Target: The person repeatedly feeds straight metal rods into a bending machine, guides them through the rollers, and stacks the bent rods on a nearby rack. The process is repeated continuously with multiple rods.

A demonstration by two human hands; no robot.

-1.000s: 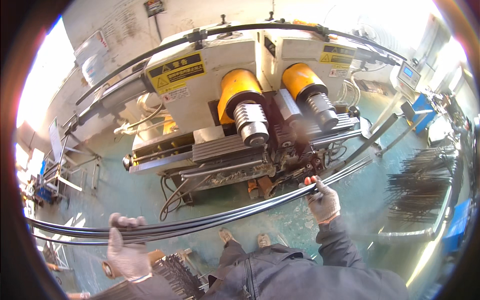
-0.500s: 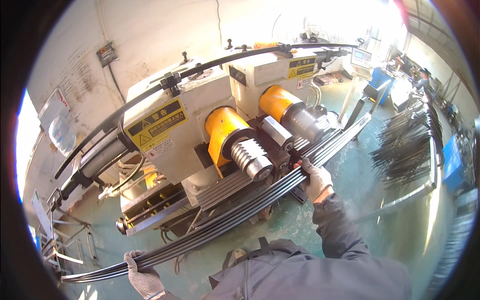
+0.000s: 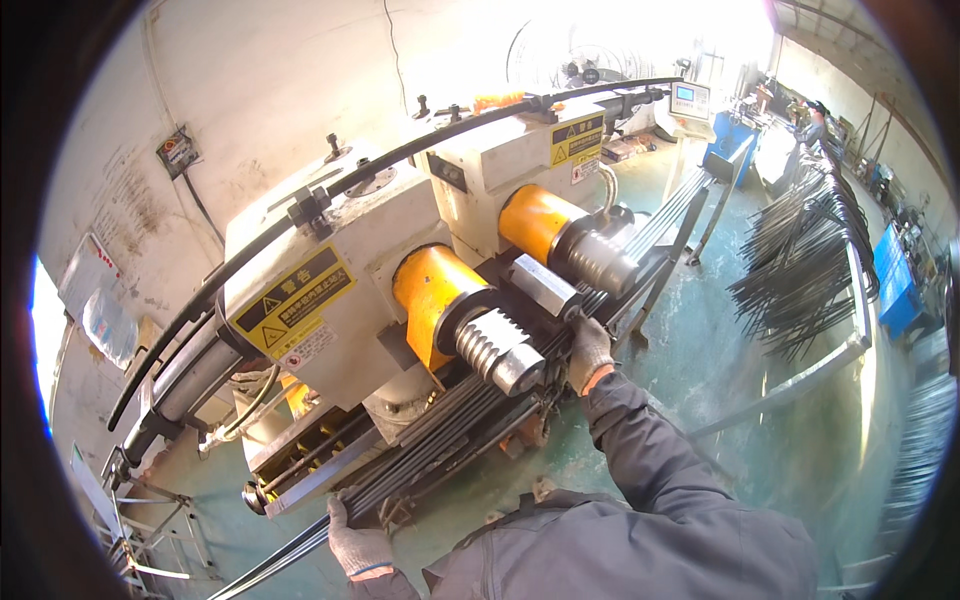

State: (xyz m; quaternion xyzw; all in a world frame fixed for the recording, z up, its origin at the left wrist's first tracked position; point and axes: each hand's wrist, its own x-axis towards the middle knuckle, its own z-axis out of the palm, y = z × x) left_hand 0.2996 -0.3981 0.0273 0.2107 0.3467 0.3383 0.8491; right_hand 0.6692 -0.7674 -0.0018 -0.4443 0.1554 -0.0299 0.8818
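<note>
My gloved left hand (image 3: 360,541) grips a bundle of long dark metal rods (image 3: 412,473) toward its near left end. The rods run diagonally up to the right, passing below a grooved steel roller (image 3: 497,350) on the machine. My gloved right hand (image 3: 591,356) is closed around the bundle farther along, just below a hexagonal metal bar (image 3: 543,284); the fingertips there are partly hidden. A second grooved roller (image 3: 600,260) sits beyond that bar. Both rollers come out of orange cylindrical housings (image 3: 437,290) on the white machine (image 3: 290,245).
A curved black pipe (image 3: 420,140) crosses the machine's top. A control box with a screen (image 3: 690,98) stands at the far end. To the right, a rack holds a heap of dark rods (image 3: 800,260) over a metal frame rail (image 3: 790,400). Blue containers (image 3: 897,280) stand beyond.
Both hands have carried the rods in toward the machine, from in front of it to under the rollers. My left hand moved right and my right hand moved slightly left.
</note>
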